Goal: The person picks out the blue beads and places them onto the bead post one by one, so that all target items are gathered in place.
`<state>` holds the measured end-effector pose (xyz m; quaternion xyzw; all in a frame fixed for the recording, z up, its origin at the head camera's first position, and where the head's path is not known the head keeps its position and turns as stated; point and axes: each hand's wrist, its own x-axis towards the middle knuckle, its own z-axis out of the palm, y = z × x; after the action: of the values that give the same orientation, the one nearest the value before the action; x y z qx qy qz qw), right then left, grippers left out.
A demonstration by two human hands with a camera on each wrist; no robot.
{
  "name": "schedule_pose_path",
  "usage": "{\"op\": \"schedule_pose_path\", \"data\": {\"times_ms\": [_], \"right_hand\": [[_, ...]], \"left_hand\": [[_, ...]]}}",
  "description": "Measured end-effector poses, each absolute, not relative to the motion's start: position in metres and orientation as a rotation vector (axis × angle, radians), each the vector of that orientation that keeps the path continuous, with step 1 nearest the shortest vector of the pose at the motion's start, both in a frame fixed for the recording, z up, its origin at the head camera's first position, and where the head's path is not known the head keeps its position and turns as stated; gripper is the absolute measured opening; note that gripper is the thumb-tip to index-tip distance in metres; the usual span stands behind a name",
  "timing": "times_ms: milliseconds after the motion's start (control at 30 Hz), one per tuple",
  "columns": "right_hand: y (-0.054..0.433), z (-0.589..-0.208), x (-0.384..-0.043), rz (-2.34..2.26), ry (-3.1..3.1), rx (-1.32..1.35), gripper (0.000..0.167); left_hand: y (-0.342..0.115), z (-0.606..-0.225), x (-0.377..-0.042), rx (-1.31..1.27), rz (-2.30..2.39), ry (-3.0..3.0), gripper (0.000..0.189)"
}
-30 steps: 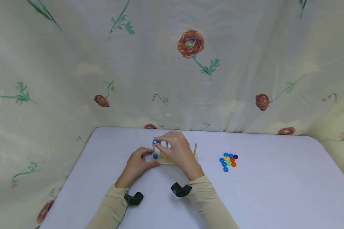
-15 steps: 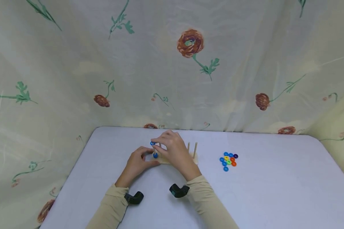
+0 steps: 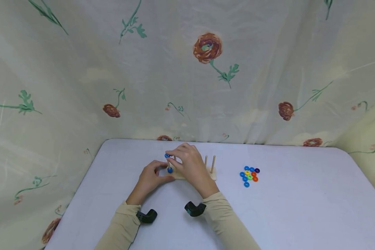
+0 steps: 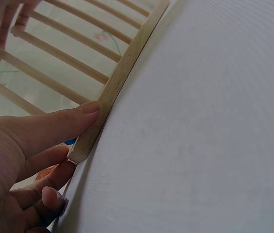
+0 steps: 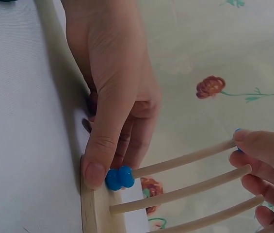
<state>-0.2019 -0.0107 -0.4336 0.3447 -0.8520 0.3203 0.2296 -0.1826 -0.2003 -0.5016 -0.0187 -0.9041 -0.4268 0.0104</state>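
Observation:
A wooden peg rack with a flat base (image 3: 178,175) and a row of upright pegs stands on the table. My left hand (image 3: 149,180) grips the base's left end, with the thumb (image 4: 73,121) along the front and fingers behind. Between thumb and fingertips, my right hand (image 3: 189,165) pinches a blue ring bead (image 3: 167,155) at the tip of the leftmost peg (image 5: 185,158). Those fingers partly cover the bead, so whether it is round the peg cannot be told. Blue beads (image 5: 125,175) sit low on that same peg, near the base.
Right of the rack, a loose cluster of ring beads lies on the white table (image 3: 300,201): several blue ones, orange beads (image 3: 255,179), a yellow bead (image 3: 247,173), a green bead (image 3: 250,177) and a dark purple bead (image 3: 257,170). A flowered curtain (image 3: 253,104) hangs behind.
My right hand has shifted slightly left with the blue bead, to the leftmost peg's tip, uncovering more pegs on the right. In the last half second it barely moves. My left hand stays put.

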Motion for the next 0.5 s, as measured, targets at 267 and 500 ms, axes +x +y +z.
{"op": "schedule_pose_path", "data": {"times_ms": [267, 500], "right_hand": [[-0.0108, -0.4339, -0.2017, 0.882, -2.334, 0.954, 0.021], [-0.0098, -0.4333, -0.2019, 0.896, -2.327, 0.933, 0.027]], "left_hand": [[-0.2001, -0.5005, -0.1817, -0.05, -1.352, -2.819, 0.051], [-0.1997, -0.4995, -0.181, -0.048, -1.351, -2.815, 0.051]]}}
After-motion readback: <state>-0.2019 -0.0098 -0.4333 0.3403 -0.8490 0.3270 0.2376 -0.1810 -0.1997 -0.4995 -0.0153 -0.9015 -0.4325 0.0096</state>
